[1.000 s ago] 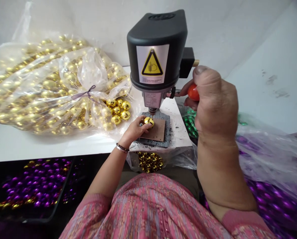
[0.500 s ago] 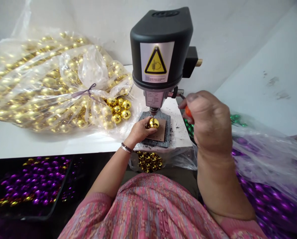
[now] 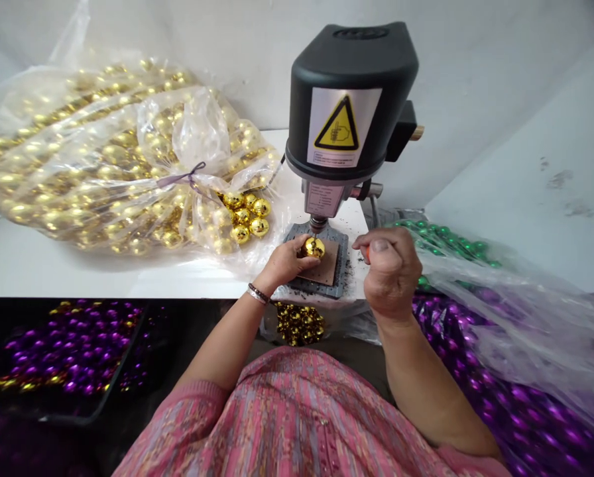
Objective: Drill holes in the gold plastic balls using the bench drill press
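My left hand (image 3: 288, 262) pinches a shiny gold ball (image 3: 314, 248) between thumb and fingers, directly beneath the bit of a black drill press (image 3: 349, 126). The ball rests on a brown board (image 3: 321, 270) laid over the machine's grey base plate (image 3: 339, 233). Level with the plate on its right side, my right hand (image 3: 392, 271) is closed round the orange knob (image 3: 367, 254) of the press lever, most of which the fingers hide.
A tied clear plastic bag (image 3: 192, 142) of gold beads lies on the white table (image 3: 93, 275), several loose gold balls (image 3: 250, 217) beside it. Purple beads fill a black tray (image 3: 85, 419) at lower left; green beads (image 3: 441, 240) and bagged purple beads (image 3: 500, 397) lie at right. Dark shavings surround the plate.
My right hand has pulled the lever knob down, from near the drill's collar to beside the plate. My left hand still holds the ball under the bit. The view has shifted slightly.
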### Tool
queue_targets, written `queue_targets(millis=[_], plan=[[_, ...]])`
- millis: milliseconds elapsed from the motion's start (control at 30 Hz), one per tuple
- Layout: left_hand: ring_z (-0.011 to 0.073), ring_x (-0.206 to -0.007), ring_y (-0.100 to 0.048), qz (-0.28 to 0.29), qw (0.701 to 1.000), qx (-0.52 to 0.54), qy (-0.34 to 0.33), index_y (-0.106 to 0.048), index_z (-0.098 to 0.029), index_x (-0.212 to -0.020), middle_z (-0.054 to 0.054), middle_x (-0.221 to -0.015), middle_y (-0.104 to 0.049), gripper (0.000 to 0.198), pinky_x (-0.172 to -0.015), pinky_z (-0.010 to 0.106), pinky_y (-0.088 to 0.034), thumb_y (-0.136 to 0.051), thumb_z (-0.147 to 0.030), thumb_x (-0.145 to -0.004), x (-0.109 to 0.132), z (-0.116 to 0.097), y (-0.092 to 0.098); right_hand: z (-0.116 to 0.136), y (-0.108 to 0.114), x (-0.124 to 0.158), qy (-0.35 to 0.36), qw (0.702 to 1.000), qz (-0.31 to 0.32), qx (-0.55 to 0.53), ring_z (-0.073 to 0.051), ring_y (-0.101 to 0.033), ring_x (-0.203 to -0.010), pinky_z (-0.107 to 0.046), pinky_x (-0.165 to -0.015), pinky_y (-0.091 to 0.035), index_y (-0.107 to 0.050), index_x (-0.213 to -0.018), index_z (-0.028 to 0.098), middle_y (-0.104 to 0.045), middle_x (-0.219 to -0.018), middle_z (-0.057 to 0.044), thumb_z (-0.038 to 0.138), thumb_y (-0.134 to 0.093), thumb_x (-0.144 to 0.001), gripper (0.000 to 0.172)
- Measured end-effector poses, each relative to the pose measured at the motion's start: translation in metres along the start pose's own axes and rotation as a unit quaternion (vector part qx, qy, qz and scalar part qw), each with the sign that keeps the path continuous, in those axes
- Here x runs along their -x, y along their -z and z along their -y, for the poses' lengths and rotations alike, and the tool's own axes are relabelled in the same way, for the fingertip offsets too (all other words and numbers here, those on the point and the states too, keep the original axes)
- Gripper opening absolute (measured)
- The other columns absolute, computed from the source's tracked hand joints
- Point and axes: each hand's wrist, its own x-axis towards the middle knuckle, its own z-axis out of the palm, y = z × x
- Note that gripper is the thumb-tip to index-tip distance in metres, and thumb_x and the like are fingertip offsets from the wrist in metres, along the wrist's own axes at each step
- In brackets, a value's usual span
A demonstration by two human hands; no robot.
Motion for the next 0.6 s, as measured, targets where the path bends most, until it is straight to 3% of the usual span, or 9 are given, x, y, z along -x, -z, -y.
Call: queue_targets(millis=[233, 400, 500, 600], plan=[[0.0220, -0.097, -0.066, -0.006, 1.000, 0.011, 0.019, -0.062, -0.017, -0.133, 0.005, -0.112, -0.074, 0.059, -0.091, 0.031, -0.049, -0.077, -0.027, -0.076, -0.001, 0.002, -0.002, -0.019, -0.009, 0.008, 0.009, 0.999, -0.034, -0.026, -0.012, -0.061, -0.068, -0.030, -0.067, -0.050, -0.063, -0.084, 0.020, -0.064, -0.075, 0.001, 0.036, -0.045, -0.093, 0.025], [0.0211, -0.098, -0.066, -0.013, 1.000, 0.026, -0.002, -0.067, -0.021, -0.125, 0.002, -0.111, -0.073, 0.052, -0.089, 0.029, -0.050, -0.077, -0.028, -0.075, -0.002, 0.009, -0.004, -0.032, -0.014, 0.016, 0.016, 0.998, -0.039, -0.039, -0.014, -0.065, -0.071, -0.032, -0.068, -0.052, -0.064, -0.085, 0.021, -0.065, -0.076, 0.000, 0.036, -0.046, -0.093, 0.026], [0.0201, -0.096, -0.066, -0.009, 0.999, 0.035, -0.001, -0.067, -0.021, -0.124, 0.002, -0.109, -0.073, 0.051, -0.088, 0.029, -0.050, -0.077, -0.029, -0.075, -0.003, 0.010, -0.005, -0.023, -0.012, 0.010, 0.014, 0.999, -0.037, -0.035, -0.014, -0.065, -0.070, -0.032, -0.068, -0.052, -0.064, -0.084, 0.020, -0.063, -0.072, 0.000, 0.039, -0.047, -0.092, 0.028], [0.0193, -0.094, -0.066, -0.008, 0.999, 0.046, 0.003, -0.064, -0.020, -0.126, 0.002, -0.108, -0.072, 0.055, -0.086, 0.028, -0.050, -0.077, -0.028, -0.073, -0.002, 0.010, -0.005, 0.004, -0.007, -0.011, -0.001, 0.998, -0.063, -0.005, -0.011, -0.057, -0.062, -0.029, -0.062, -0.045, -0.064, -0.075, 0.018, -0.056, -0.063, 0.001, 0.044, -0.047, -0.093, 0.036]])
